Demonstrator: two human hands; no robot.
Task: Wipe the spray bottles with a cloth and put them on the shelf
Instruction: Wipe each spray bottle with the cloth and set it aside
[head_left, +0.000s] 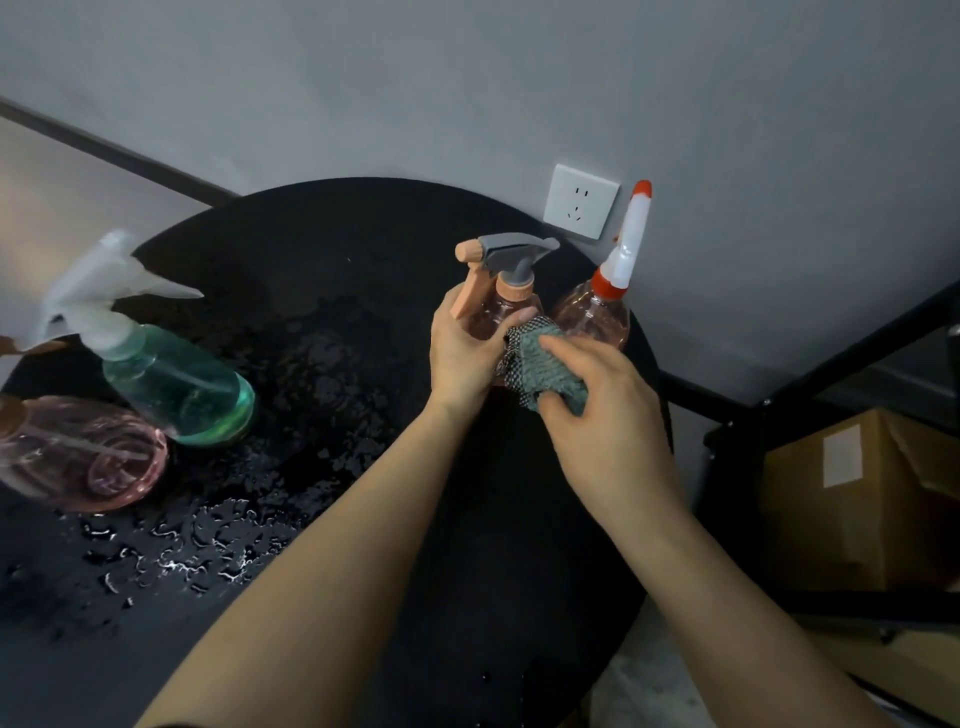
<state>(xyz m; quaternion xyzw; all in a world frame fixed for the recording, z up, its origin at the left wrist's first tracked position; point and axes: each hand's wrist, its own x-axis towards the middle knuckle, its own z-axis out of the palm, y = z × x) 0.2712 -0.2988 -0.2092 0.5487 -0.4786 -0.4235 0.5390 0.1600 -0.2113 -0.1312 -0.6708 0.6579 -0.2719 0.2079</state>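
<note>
My left hand (462, 353) grips a pink spray bottle with a grey and orange trigger head (506, 291) above the round black table (322, 260). My right hand (602, 410) holds a grey-green cloth (545, 364) and presses it against that bottle's body. Just behind stands a second pink bottle with a white and red nozzle (597, 312). At the left, a green bottle with a white trigger (176, 384) and another pink bottle (78, 452) stand on the table. A black shelf frame (810, 384) is at the right.
Water drops and puddles (208, 535) cover the table's middle and left. A white wall socket (581, 208) sits behind the bottles. A cardboard box (852, 499) rests on the shelf's lower level at the right.
</note>
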